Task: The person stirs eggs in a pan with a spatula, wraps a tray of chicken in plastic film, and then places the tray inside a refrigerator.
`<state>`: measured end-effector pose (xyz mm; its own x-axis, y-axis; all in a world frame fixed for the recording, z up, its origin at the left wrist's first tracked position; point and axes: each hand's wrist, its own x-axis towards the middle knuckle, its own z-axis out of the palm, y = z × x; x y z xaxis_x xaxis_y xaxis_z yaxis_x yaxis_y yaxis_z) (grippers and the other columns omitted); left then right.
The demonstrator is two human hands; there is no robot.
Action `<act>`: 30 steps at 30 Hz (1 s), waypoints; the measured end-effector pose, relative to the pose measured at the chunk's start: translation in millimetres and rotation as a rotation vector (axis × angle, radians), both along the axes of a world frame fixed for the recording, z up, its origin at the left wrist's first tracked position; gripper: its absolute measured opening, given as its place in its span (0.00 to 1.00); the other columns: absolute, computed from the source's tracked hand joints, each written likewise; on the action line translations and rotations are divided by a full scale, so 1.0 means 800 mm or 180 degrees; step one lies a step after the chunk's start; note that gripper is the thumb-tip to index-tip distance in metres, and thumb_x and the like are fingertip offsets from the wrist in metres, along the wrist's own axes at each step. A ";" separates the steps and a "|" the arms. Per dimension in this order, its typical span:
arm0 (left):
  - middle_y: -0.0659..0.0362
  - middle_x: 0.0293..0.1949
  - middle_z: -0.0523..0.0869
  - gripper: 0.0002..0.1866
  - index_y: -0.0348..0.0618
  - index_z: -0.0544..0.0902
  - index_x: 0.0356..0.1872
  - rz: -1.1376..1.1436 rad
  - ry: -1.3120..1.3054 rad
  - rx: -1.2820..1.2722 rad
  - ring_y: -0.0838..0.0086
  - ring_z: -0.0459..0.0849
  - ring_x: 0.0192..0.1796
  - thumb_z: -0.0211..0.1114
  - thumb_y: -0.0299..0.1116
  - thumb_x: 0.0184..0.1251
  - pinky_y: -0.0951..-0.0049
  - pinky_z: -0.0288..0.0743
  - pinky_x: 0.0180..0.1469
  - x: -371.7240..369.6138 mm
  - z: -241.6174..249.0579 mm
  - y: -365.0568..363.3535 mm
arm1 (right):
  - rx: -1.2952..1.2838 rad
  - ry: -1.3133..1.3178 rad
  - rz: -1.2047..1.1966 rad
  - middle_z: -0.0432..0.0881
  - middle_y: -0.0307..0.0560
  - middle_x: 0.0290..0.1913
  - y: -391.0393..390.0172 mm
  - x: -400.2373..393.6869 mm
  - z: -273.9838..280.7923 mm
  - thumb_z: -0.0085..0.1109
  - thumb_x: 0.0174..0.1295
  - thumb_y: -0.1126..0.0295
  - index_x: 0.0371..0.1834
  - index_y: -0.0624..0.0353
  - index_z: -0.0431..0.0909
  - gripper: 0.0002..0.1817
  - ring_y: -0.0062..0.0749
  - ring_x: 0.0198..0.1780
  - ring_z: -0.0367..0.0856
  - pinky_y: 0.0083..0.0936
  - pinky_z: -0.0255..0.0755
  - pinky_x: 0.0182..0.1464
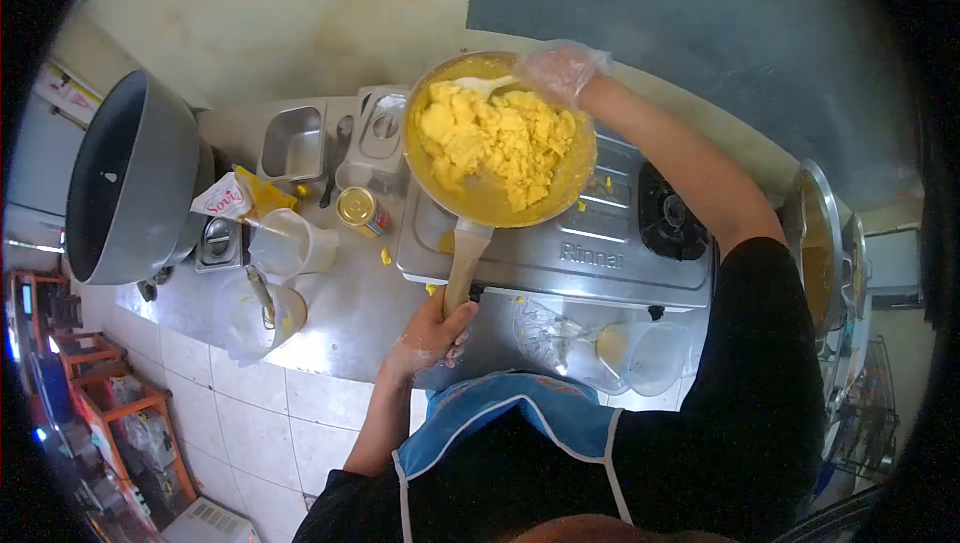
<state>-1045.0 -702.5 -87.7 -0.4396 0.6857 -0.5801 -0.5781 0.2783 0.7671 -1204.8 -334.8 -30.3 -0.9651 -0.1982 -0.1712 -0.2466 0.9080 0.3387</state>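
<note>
My left hand (432, 336) is wrapped round the beige handle (464, 265) of a frying pan (578, 175). The pan is over the left part of a silver two-burner gas stove (520, 253). A lumpy, bright yellow mixture (500, 138) fills much of the pan. At the far rim, my right hand (563, 73) wears a clear plastic glove and is closed on a pale spatula (484, 86). The spatula's blade touches the yellow mixture, while its grip is hidden in the hand.
Left of the stove are a can (361, 211), a clear jug (290, 243), a yellow-and-white packet (240, 195), a metal container (293, 143) and a large grey pot (135, 178). In front stand a plastic container (657, 357) and crumpled clear plastic (548, 333). A second burner (672, 211) is at right.
</note>
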 end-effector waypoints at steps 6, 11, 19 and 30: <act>0.64 0.22 0.74 0.16 0.40 0.72 0.51 0.0086 -0.0055 -0.0019 0.81 0.71 0.17 0.61 0.41 0.73 0.79 0.67 0.15 0.002 -0.004 -0.002 | 0.0268 -0.0086 0.1390 0.83 0.43 0.48 0.001 0.045 -0.009 0.49 0.66 0.68 0.58 0.47 0.77 0.18 0.38 0.47 0.85 0.38 0.81 0.46; 0.65 0.19 0.70 0.13 0.44 0.69 0.45 0.0027 0.0062 -0.0033 0.81 0.68 0.15 0.59 0.41 0.74 0.77 0.64 0.15 0.000 -0.005 -0.004 | 0.0133 0.0282 0.1403 0.84 0.42 0.42 0.035 0.094 0.027 0.51 0.65 0.69 0.51 0.50 0.80 0.14 0.39 0.42 0.85 0.37 0.81 0.44; 0.66 0.19 0.70 0.13 0.44 0.70 0.46 0.0038 0.0043 -0.0113 0.81 0.68 0.15 0.59 0.41 0.74 0.77 0.64 0.15 0.001 -0.001 -0.001 | 0.0164 -0.0554 0.0177 0.84 0.47 0.33 -0.049 0.167 0.039 0.56 0.57 0.68 0.28 0.56 0.80 0.06 0.45 0.35 0.85 0.38 0.80 0.36; 0.65 0.19 0.70 0.13 0.43 0.70 0.46 0.0031 0.0092 -0.0019 0.81 0.68 0.15 0.60 0.41 0.74 0.77 0.64 0.15 0.001 -0.007 -0.003 | 0.0383 0.0765 -0.0158 0.84 0.49 0.30 0.027 0.098 0.084 0.53 0.60 0.65 0.32 0.56 0.83 0.10 0.46 0.36 0.85 0.39 0.80 0.38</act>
